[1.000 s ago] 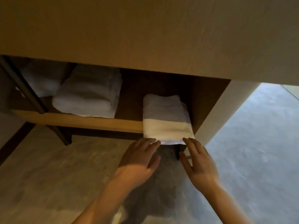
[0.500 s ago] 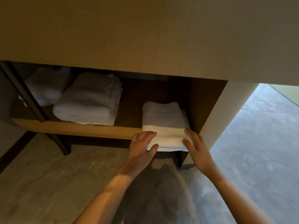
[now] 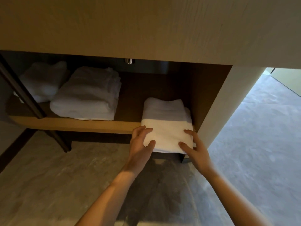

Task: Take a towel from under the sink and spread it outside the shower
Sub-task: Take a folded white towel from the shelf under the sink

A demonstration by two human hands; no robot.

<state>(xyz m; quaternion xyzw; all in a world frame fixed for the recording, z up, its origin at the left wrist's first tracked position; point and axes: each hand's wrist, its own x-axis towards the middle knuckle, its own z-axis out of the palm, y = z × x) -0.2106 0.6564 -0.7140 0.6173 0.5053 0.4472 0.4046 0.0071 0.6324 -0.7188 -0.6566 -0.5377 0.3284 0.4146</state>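
Note:
A folded white towel (image 3: 166, 126) lies at the right end of the wooden shelf (image 3: 73, 123) under the vanity, its front end hanging over the shelf's edge. My left hand (image 3: 140, 144) grips the towel's front left corner, thumb on top and fingers curled round the side. My right hand (image 3: 193, 145) holds the front right corner the same way. Both forearms reach up from the bottom of the view.
A thicker stack of folded white towels (image 3: 86, 98) sits mid-shelf, another bundle (image 3: 42, 80) behind a dark metal leg (image 3: 26, 98) at the left. The vanity front (image 3: 146, 25) overhangs above. A pale wall (image 3: 223, 101) bounds the shelf's right; stone floor (image 3: 48, 176) lies below.
Both hands have moved forward from just below the towel's front edge and closed on its two front corners. The view has moved closer to the shelf.

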